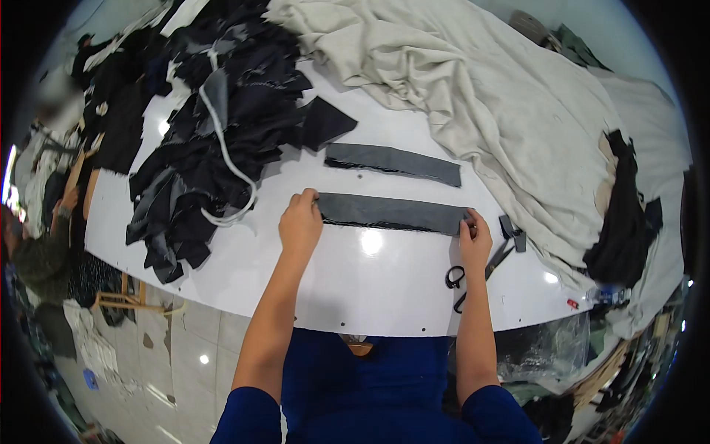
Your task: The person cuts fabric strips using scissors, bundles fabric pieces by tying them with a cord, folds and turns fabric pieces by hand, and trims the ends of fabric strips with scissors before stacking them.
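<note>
A long dark grey fabric strip (pixel 392 213) with a frayed black lower edge is stretched between my two hands over the white table. My left hand (pixel 301 222) pinches its left end. At the opposite end, my right hand (pixel 475 235) grips the strip's corner between thumb and fingers. Just beyond lies a second grey fabric strip (pixel 392 163), flat and roughly parallel. A pair of black scissors (pixel 499 259) rests on the table, partly hidden under my right forearm. Small dark fabric scraps (pixel 519 240) lie by the blades.
A heap of black fabric pieces (pixel 244 111) with a white cord (pixel 222 140) covers the table's left side. Crumpled cream cloth (pixel 473 66) spreads over the back and right. Black cloth (pixel 617 229) lies at far right. Another person (pixel 44 248) is at far left.
</note>
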`<state>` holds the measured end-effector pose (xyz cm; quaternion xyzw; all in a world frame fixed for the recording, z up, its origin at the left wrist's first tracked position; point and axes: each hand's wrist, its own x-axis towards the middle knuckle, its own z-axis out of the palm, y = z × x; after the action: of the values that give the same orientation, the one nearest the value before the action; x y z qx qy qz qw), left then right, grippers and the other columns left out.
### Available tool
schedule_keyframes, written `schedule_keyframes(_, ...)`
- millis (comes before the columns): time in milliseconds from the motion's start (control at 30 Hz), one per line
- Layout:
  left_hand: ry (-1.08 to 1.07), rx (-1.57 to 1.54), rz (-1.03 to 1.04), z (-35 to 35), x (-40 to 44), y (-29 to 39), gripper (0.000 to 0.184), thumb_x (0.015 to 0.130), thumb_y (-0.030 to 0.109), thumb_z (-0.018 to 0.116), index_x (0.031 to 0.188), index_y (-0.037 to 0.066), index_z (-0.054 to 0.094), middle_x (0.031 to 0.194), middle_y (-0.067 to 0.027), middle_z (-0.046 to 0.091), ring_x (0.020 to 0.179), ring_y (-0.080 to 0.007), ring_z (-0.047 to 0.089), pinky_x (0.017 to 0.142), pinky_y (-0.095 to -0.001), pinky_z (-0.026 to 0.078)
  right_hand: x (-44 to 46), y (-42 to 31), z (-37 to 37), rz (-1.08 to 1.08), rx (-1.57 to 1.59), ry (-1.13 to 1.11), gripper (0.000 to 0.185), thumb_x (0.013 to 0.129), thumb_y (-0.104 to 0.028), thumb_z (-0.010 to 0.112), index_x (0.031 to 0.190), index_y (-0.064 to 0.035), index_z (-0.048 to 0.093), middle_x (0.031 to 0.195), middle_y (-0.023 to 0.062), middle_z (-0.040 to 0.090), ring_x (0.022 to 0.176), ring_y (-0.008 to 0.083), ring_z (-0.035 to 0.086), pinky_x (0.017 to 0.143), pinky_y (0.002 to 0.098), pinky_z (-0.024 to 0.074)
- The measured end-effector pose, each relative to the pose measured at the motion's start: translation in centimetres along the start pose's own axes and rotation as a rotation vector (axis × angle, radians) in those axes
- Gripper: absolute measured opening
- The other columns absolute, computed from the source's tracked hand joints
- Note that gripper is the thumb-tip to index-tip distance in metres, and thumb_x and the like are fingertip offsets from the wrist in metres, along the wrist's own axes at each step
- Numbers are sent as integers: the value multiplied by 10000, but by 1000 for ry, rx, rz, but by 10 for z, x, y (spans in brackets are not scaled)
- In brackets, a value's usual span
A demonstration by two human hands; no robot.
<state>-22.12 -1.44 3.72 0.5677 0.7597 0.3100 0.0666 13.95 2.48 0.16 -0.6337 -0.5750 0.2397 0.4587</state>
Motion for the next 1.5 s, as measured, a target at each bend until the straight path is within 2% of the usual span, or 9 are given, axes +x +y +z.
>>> schedule_keyframes(300,-39,-46,54,2,0,-3,118,902,88,561,988,104,640,921,-123,620,785,-355,634,685,-438,509,-17,-27,-15,-366,-61,70,240,883,-75,628,1117,-50,677,976,104,675,826,243,630,757,336,501)
schedule_keyframes(467,-41,-17,74,1,-3,-1,120,908,73,558,995,96,637,933,-121,604,795,-346,625,689,-431,502,-39,-42,7,-379,-542,-318,536,936,-401,561,1402,-145,499,1497,135,425,1405,331,353,1151,558,203)
schedule_keyframes(733,-19,105,181,0,0,2,170,880,62,584,1030,106,653,991,-111,613,922,-334,603,796,-443,482,-42,-41,14,-343,-673,-283,497,969,-461,487,1398,-210,504,1500,75,429,1413,295,346,1129,644,149)
schedule_keyframes(800,231,174,300,-4,-1,34,237,869,62,601,1080,140,672,1143,-117,608,1075,-334,562,899,-463,445,-42,-41,14,-349,-664,-274,489,967,-446,496,1394,-209,507,1500,74,429,1409,294,351,1125,646,161)
schedule_keyframes(933,-100,149,548,24,-9,68,424,934,296,577,1356,247,563,1463,-188,425,1368,-423,353,1110,-580,261,-42,-40,14,-368,-648,-257,442,966,-373,517,1373,-201,530,1477,69,457,1396,293,368,1119,644,186)
schedule_keyframes(1067,-185,347,378,50,-21,55,582,941,582,441,1485,385,382,1581,-202,236,1447,-505,125,1040,-777,12,-39,-44,13,-339,-617,-272,401,969,-320,517,1343,-186,562,1459,76,480,1385,303,385,1125,633,191)
schedule_keyframes(1167,-240,396,369,54,-23,52,583,927,623,437,1473,424,385,1587,-205,212,1443,-520,115,1011,-804,-1,-34,-50,6,-288,-547,-284,351,947,-283,553,1263,-145,623,1415,91,526,1353,313,423,1125,592,232)
schedule_keyframes(1300,-284,377,369,50,-21,55,565,917,691,394,1447,496,384,1600,-223,132,1430,-560,71,977,-827,-25,-21,-38,11,-190,-568,233,231,874,-284,657,1004,-95,682,1024,57,645,952,283,559,776,453,399)
schedule_keyframes(1500,-285,371,390,50,-22,54,566,903,723,378,1424,507,416,1598,-244,109,1430,-567,33,972,-829,-35,11,-39,5,154,-613,-25,289,800,-405,733,872,-126,711,982,51,628,970,294,556,792,443,414)
